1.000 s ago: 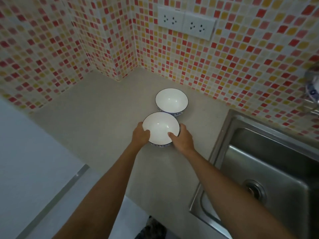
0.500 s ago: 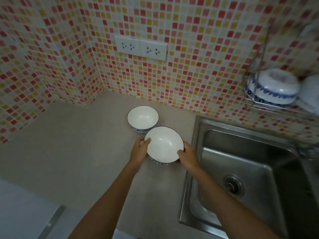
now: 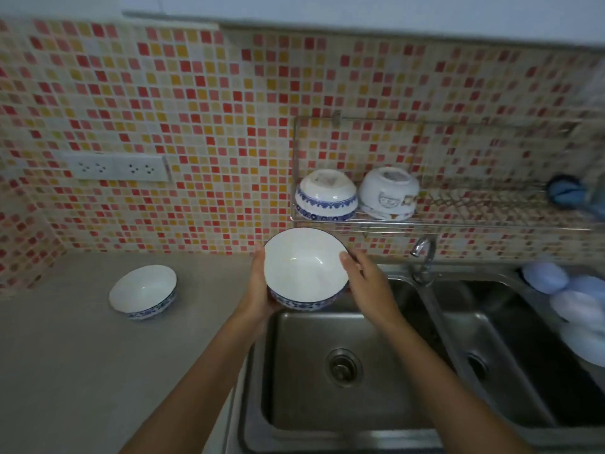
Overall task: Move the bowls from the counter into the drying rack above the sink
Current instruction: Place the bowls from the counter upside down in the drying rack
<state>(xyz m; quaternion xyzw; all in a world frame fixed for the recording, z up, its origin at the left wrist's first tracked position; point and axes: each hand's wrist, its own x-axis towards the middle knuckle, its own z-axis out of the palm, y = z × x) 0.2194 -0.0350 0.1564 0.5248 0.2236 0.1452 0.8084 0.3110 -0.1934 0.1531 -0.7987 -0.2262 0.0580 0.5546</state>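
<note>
Lifted off the table since 0.5 s ago, the bowl [image 3: 306, 269] is now over the sink [image 3: 327, 430] edge, below the rack [image 3: 458, 224]. Left hand [image 3: 258, 290] clamped under its side, right hand [image 3: 363, 283] on the rim. Tap [image 3: 424, 257] just to the right. Rack holds 2 upturned bowls [image 3: 325, 195]. 2nd bowl [image 3: 143, 291] sits upright on the table [image 3: 82, 371], w/ nothing in it.

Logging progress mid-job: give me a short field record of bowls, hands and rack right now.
held bowl: upright, lifted over the sink, below the rack
left hand: grips its left side
right hand: grips its right rim
counter bowl: upright, untouched
drying rack: two bowls upside down at its left end; blue-patterned bowl, white bowl
rack space: free right of them
</note>
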